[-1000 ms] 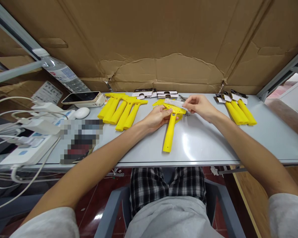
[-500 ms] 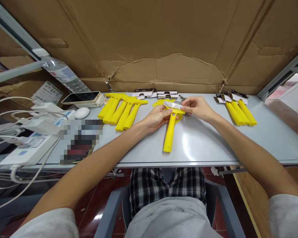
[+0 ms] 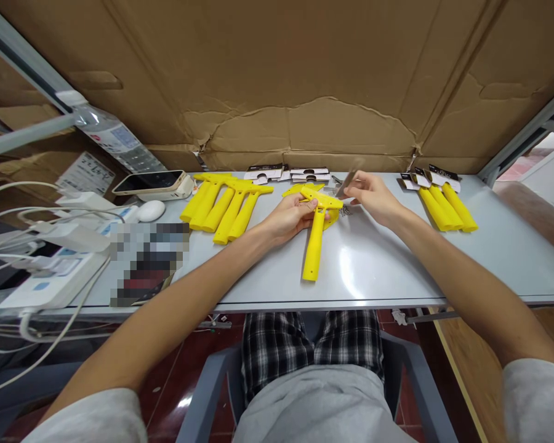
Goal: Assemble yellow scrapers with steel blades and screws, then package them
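My left hand (image 3: 290, 215) is closed around the head of a yellow T-shaped scraper handle (image 3: 313, 252), whose grip points toward me. A thin metal blade (image 3: 346, 184), blurred by motion, is pinched upright in my right hand (image 3: 372, 195), just right of the handle's head and apart from it. Another yellow piece (image 3: 300, 189) lies behind my left fingers, partly covered. Small metal screws (image 3: 345, 211) sit in a little pile below my right fingertips.
Several yellow handles (image 3: 221, 212) lie at left; three with card sleeves (image 3: 445, 206) lie at right. Folded cards (image 3: 309, 175) sit along the cardboard wall (image 3: 305, 74). A phone (image 3: 152, 182), a white mouse (image 3: 151, 211), a bottle (image 3: 115, 138) and a power strip (image 3: 64, 264) stand at left.
The blade has come off the handle's head, where it lay flat, and now stands tilted up in my right hand, slightly to the right. My left hand keeps its hold on the handle.
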Demonstrator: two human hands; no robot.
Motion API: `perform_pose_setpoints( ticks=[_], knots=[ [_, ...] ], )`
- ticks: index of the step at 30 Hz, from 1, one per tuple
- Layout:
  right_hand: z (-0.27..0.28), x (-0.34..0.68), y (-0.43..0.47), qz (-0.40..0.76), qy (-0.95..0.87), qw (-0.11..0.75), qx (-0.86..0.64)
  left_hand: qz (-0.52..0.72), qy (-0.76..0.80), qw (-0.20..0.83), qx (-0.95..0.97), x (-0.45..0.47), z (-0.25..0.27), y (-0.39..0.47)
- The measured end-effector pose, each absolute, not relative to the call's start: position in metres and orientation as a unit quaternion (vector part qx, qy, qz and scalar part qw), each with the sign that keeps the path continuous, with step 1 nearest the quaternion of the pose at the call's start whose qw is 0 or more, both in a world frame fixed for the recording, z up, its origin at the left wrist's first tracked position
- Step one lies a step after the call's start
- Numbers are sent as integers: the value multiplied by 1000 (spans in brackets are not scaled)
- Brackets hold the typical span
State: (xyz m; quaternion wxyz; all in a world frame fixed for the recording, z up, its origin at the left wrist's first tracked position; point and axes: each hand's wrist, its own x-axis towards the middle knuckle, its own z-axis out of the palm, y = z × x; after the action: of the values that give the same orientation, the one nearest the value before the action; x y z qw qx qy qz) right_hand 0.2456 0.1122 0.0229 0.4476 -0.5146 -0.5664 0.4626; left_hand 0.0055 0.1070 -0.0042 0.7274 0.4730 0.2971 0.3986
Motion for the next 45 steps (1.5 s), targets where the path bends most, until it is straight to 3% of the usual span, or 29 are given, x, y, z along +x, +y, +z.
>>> perform_pose_setpoints(
  ticks=[5, 11, 21, 28, 45],
  knots=[
    [19, 240, 111, 530, -497, 485, -486, 394, 290, 725, 485, 9, -4, 103],
    [11, 218, 95, 575, -514, 458, -442, 416, 328, 708, 467, 17, 2, 96],
    [26, 232, 103, 546, -505, 465, -481, 482, 375, 673, 418, 22, 4, 97],
    [26, 235, 104, 552, -466, 499, -480, 458, 307, 696, 460, 20, -6, 97],
    [12, 218, 95, 536, -471, 479, -512, 457, 286, 691, 481, 20, -8, 95]
  ],
)
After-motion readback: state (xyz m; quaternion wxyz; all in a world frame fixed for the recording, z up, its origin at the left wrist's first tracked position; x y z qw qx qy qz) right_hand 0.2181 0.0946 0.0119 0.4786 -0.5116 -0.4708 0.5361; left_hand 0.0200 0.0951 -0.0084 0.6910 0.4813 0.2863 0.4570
